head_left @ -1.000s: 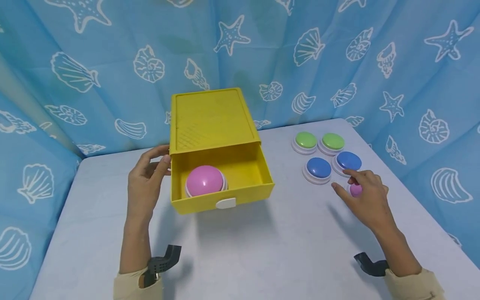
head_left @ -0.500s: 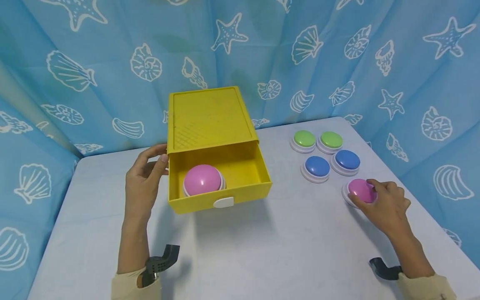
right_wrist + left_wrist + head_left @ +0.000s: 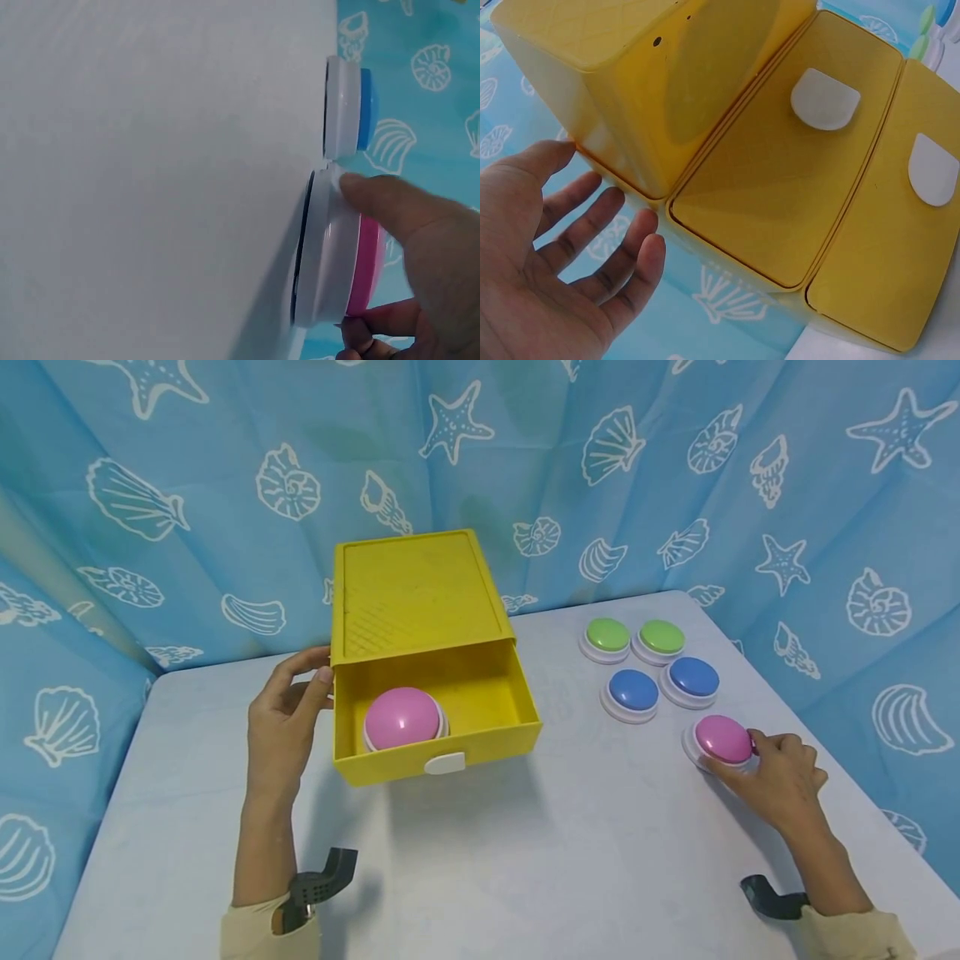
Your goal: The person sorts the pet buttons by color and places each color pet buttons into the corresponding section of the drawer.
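Note:
A yellow drawer unit [image 3: 420,597] stands on the table with its top drawer [image 3: 495,748] pulled out. Inside that drawer, on the left, lies a pink push button [image 3: 403,718] with a white base. My left hand [image 3: 281,727] is at the unit's left side; in the left wrist view its thumb [image 3: 551,156] touches the yellow edge, fingers spread and loosely bent. At the right, my right hand [image 3: 783,781] pinches another pink push button [image 3: 722,737] between thumb and fingers. The right wrist view shows the thumb [image 3: 375,196] on its white base, slightly tilted off the table.
Two blue push buttons [image 3: 633,691] and two green push buttons [image 3: 608,635] stand behind the right-hand pink one. Lower drawers with white handles [image 3: 825,99] are closed. A blue shell-print curtain [image 3: 540,460] borders the white table [image 3: 570,860].
My right hand has moved right and down from beside the blue button to the pink button and now pinches its sides. The left hand stays at the drawer unit.

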`<control>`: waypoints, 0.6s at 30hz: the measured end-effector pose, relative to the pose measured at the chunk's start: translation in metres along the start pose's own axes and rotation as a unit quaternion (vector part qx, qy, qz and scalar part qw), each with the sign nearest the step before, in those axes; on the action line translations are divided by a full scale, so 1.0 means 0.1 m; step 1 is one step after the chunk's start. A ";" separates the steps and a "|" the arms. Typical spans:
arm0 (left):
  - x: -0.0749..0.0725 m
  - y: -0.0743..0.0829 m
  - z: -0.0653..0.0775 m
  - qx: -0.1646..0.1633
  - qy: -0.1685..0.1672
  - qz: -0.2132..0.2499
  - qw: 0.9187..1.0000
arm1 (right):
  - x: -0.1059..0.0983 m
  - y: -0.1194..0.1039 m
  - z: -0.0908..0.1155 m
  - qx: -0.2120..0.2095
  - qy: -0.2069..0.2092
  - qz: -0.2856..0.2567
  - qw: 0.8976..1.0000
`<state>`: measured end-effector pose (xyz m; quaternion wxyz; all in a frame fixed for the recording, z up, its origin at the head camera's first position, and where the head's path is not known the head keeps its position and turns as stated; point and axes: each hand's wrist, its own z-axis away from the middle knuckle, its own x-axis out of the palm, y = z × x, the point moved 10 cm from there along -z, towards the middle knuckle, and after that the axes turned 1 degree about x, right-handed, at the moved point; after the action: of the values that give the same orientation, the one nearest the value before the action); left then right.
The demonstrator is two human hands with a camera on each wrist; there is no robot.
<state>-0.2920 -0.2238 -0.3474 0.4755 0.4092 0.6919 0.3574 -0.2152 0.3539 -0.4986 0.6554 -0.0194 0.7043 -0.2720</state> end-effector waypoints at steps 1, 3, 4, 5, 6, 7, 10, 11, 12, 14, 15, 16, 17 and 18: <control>0.00 0.00 0.00 0.000 0.000 -0.001 1.000 | 0.01 0.01 0.00 0.004 -0.004 0.000 1.000; -0.01 0.01 0.00 0.000 -0.001 -0.001 1.000 | 0.04 0.04 -0.01 0.016 -0.010 -0.004 1.000; -0.01 0.01 0.00 0.000 -0.001 -0.001 1.000 | 0.05 0.05 -0.01 0.021 -0.012 -0.007 1.000; -0.01 0.01 0.00 0.001 -0.001 0.000 1.000 | 0.05 0.07 -0.01 0.026 -0.012 -0.009 1.000; -0.01 0.01 0.00 0.003 -0.002 0.001 1.000 | 0.05 0.08 -0.01 0.030 -0.011 -0.011 0.999; -0.01 0.01 0.00 0.003 -0.002 0.002 1.000 | 0.04 0.09 -0.01 0.034 -0.009 -0.013 0.999; 0.00 0.00 0.00 0.005 -0.004 0.008 1.000 | 0.02 0.15 0.00 0.054 -0.003 -0.026 0.998; 0.01 -0.01 0.00 0.005 -0.004 0.009 1.000 | 0.02 0.17 0.01 0.062 -0.003 -0.031 0.998; 0.01 -0.01 0.00 0.005 -0.005 0.010 1.000 | 0.01 0.19 0.01 0.069 -0.002 -0.035 0.997; 0.01 -0.01 -0.01 0.003 -0.005 0.011 1.000 | 0.01 0.21 0.03 0.077 -0.004 -0.043 0.996; 0.01 -0.01 -0.01 0.002 -0.005 0.010 1.000 | 0.01 0.20 0.03 0.076 -0.004 -0.044 0.996; 0.01 -0.01 -0.01 0.000 -0.005 0.010 1.000 | 0.01 0.18 0.04 0.072 -0.003 -0.044 0.996; 0.01 0.00 0.00 -0.001 -0.005 0.010 1.000 | 0.00 0.15 0.04 0.068 -0.001 -0.046 0.997; 0.00 0.02 0.00 -0.003 -0.005 0.011 1.000 | -0.01 0.12 0.04 0.062 0.002 -0.045 0.997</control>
<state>-0.2915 -0.2227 -0.3462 0.4760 0.4170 0.6843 0.3623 -0.2070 0.3629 -0.5021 0.6409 -0.0097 0.6859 -0.3446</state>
